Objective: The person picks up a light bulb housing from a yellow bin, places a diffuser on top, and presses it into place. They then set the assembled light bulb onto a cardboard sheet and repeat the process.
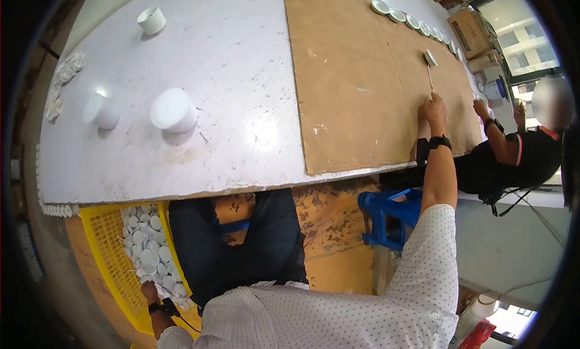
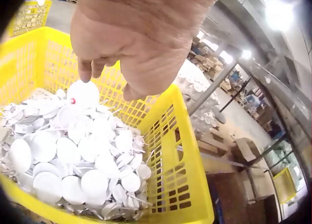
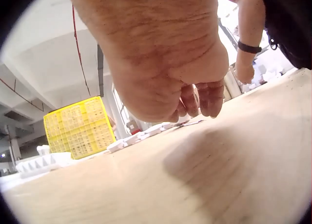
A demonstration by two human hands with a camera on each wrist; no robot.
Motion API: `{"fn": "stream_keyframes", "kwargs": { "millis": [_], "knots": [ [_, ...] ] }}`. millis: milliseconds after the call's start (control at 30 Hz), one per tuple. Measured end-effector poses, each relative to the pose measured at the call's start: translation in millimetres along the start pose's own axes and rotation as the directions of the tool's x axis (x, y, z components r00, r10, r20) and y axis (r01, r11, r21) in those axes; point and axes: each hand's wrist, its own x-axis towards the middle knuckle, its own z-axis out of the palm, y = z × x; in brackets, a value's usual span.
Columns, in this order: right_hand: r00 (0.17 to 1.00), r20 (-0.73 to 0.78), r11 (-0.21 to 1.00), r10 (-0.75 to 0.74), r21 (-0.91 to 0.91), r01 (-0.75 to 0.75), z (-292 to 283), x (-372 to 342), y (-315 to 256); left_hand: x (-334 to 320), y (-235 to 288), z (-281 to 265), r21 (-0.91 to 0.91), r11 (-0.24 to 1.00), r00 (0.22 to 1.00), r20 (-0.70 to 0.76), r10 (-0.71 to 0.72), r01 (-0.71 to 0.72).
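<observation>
My right hand (image 1: pixel 434 112) grips a thin pale stick (image 1: pixel 431 77) over the brown cardboard (image 1: pixel 350 83). At the stick's far end is a small round white piece (image 1: pixel 430 58). In the right wrist view the curled fingers (image 3: pixel 212 100) are close over the board and mostly hide the stick. My left hand (image 1: pixel 151 293) is low at the left, over a yellow basket (image 1: pixel 99 228) of white discs (image 1: pixel 148 255), several with thin sticks. In the left wrist view its fingers (image 2: pixel 85 70) hang loosely bent, fingertips right at a white disc with a red spot (image 2: pixel 84 93).
A row of round white pieces (image 1: pixel 412 22) lines the cardboard's far edge. White tubs (image 1: pixel 174 110) stand on the white table (image 1: pixel 241 59) at left, with a crumpled cloth (image 1: pixel 63 83). Another person (image 1: pixel 531 159) works at right. A blue stool (image 1: pixel 386 219) stands below the table.
</observation>
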Motion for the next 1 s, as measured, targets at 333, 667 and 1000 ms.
{"fn": "stream_keyframes", "kwargs": {
  "millis": [333,667,1000],
  "knots": [
    [0.986,0.095,0.991,-0.136,0.019,0.135,17,40,25,-27,76,-33,-0.295,0.944,0.935,0.352,-0.035,0.147],
    [0.814,-0.124,0.806,-0.567,0.119,0.580,-35,-95,-51,0,146,-20,-0.486,0.858,0.944,0.330,0.003,0.167],
    [0.832,-0.240,0.744,-0.500,0.372,0.555,-83,-246,-112,10,259,-66,-0.486,0.865,0.947,0.202,0.251,-0.126]
  ]
}}
